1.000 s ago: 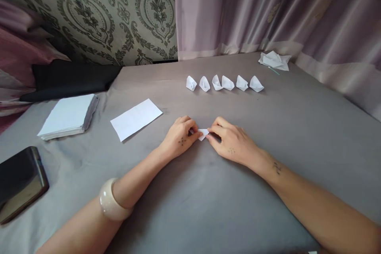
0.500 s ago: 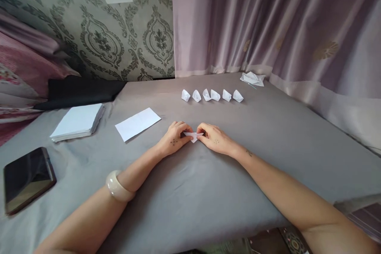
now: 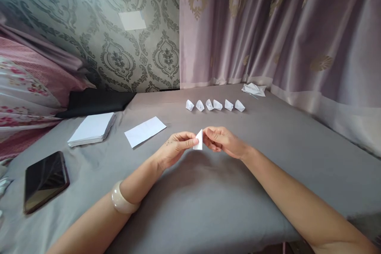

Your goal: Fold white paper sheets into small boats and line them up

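Observation:
A small folded piece of white paper [image 3: 199, 141], roughly triangular, stands upright above the cloth. My left hand [image 3: 175, 147] pinches its left side between thumb and fingers. Just to the right of the paper is my right hand [image 3: 222, 139], its fingers loosely bent and the thumb apart from them. Its fingertips are close to the paper's right edge; whether they touch it is unclear. Beyond both hands, several small folded paper shapes [image 3: 217, 105] stand in a row. A flat white paper strip [image 3: 145, 131] lies left of my left hand.
A stack of white paper [image 3: 91, 127] sits at the left, with a dark tablet or phone [image 3: 46, 181] nearer me. More folded paper [image 3: 254, 89] lies at the back right by the curtain [image 3: 226, 39]. Grey cloth [image 3: 190, 206] covers the surface. Black fabric [image 3: 98, 102] lies back left.
The folded paper has been lifted and turned from lying wide between both hands to upright. My right hand has let go of its side and loosened. The view has tilted upward.

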The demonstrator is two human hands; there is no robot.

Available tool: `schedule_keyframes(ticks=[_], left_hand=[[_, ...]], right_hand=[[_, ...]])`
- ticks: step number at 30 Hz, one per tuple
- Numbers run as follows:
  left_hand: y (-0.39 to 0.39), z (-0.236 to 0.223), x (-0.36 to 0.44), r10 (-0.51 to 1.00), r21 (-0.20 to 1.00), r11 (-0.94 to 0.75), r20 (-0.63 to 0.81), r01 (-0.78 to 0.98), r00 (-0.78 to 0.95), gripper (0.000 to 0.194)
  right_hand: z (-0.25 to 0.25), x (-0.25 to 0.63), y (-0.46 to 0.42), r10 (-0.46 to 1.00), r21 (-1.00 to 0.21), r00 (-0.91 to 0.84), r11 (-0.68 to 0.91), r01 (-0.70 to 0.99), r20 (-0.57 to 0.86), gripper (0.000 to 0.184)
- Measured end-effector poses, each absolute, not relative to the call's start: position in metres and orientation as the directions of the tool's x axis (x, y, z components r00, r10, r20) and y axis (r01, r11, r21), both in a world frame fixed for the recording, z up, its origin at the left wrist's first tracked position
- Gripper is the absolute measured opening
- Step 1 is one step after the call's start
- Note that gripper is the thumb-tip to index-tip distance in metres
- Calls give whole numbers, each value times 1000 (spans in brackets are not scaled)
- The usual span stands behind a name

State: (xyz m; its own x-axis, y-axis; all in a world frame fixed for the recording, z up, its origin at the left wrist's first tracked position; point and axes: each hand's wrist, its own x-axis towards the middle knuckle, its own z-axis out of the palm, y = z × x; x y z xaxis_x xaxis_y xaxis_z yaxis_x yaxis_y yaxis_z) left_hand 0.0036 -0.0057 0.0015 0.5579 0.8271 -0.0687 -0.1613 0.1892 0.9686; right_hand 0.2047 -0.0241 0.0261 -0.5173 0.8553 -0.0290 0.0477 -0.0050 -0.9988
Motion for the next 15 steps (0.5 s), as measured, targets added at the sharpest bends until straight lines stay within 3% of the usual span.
schedule_keyframes(ticks=[5, 15], left_hand=[[-11, 5, 8, 801, 871, 355, -96, -340, 592, 20], [-9, 11, 4, 731, 801, 496, -177, -336, 658, 17]], right_hand=[[26, 209, -25, 827, -990, -562, -90, -105, -16, 29], [18, 205, -22, 850, -895, -500, -342, -286, -165, 22]])
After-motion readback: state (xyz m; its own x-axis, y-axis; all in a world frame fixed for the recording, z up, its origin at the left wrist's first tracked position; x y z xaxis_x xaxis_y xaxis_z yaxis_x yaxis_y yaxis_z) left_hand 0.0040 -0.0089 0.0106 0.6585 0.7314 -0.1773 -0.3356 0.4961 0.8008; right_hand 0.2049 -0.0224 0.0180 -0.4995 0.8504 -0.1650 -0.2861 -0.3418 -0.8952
